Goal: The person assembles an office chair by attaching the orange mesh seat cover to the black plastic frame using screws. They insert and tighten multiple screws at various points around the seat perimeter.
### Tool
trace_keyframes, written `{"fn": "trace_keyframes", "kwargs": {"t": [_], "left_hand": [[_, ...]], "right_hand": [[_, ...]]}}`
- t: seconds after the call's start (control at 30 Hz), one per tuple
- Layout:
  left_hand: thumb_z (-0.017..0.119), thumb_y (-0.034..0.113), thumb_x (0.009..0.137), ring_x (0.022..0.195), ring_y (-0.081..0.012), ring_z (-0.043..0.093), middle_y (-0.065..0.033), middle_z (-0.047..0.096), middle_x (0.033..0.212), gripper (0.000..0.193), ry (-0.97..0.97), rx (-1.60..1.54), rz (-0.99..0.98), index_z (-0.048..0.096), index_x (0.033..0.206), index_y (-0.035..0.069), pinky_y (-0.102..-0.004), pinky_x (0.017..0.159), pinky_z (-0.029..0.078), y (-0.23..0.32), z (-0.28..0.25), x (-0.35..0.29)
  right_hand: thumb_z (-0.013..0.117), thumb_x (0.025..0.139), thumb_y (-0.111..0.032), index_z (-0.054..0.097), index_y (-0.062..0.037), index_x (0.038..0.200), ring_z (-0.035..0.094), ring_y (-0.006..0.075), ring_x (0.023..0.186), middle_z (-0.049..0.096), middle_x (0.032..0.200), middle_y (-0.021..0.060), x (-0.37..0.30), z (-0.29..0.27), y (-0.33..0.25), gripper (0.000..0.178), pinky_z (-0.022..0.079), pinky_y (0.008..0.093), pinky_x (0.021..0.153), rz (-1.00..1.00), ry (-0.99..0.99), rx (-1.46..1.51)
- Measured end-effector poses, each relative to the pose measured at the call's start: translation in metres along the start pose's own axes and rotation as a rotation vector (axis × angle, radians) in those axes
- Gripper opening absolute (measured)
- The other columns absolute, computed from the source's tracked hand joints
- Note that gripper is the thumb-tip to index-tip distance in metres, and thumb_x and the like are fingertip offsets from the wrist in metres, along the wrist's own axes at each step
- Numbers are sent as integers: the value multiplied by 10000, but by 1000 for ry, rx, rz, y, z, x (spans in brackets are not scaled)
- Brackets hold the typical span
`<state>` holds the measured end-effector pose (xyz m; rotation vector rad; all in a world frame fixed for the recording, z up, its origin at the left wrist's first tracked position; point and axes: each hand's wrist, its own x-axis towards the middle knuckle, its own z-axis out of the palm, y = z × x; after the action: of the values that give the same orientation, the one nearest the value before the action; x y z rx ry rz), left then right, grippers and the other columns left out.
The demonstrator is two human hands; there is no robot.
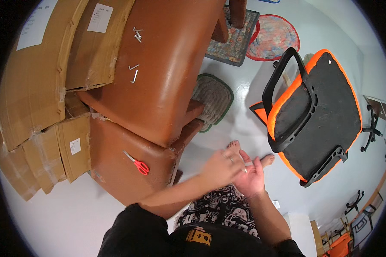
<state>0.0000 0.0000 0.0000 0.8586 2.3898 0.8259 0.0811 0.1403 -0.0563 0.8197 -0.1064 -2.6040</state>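
Note:
My left hand (222,168) reaches across in front of me, smeared by motion, its fingers curled together over my right palm. A small pale piece (245,170) shows at its fingertips, too small to name. My right hand (250,179) is turned palm up, fingers apart, just under the left fingertips. To the right, an office chair seat (321,107) with orange edging shows its black underside. A black looped armrest (269,92) is on its far left side, and another armrest (326,167) lies along its near edge.
Hex keys (134,76) and several small bolts (137,37) lie on a brown padded seat (158,64). Red-handled scissors (138,166) rest on the nearer brown seat (111,150). Cardboard boxes (34,85) stand at left. Mats (213,100) lie on the floor; black chair bases (372,128) are at far right.

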Motion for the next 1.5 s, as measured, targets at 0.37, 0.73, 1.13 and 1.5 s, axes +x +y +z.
{"fn": "trace_keyframes", "kwargs": {"t": [0.37, 0.73, 1.13, 1.5], "left_hand": [[573, 102, 773, 755, -281, 591, -142, 616, 797, 99, 694, 214, -174, 615, 780, 12, -361, 689, 472, -127, -157, 87], [677, 449, 716, 941, -293, 601, -157, 636, 993, 519, 606, 269, -881, 612, 1029, 40, -357, 814, 456, -335, -285, 129], [560, 85, 838, 867, -148, 544, -72, 576, 952, 236, 702, 25, -639, 542, 1045, -27, -271, 763, 442, -292, -244, 36], [607, 53, 733, 774, -119, 548, -46, 585, 830, 222, -171, -782, -318, 567, 950, 27, -265, 684, 454, 59, 62, 209]], "right_hand": [[502, 855, -259, 558, -82, 947, 534, 198, 837, 570, 881, 29, -22, 26, -18, 207, 434, 338, 730, -32, 596, -269], [529, 866, -229, 545, -89, 994, 538, 150, 732, 538, 811, 25, 6, 14, -34, 190, 432, 276, 647, -156, 677, -564], [497, 884, -222, 535, -105, 994, 529, 135, 767, 524, 851, 17, 51, 62, -43, 165, 438, 271, 637, -75, 542, -421], [511, 810, -104, 451, -97, 1152, 532, 150, 883, 524, 1007, 49, -13, 19, -159, 347, 456, 291, 722, -580, 545, -469]]}}
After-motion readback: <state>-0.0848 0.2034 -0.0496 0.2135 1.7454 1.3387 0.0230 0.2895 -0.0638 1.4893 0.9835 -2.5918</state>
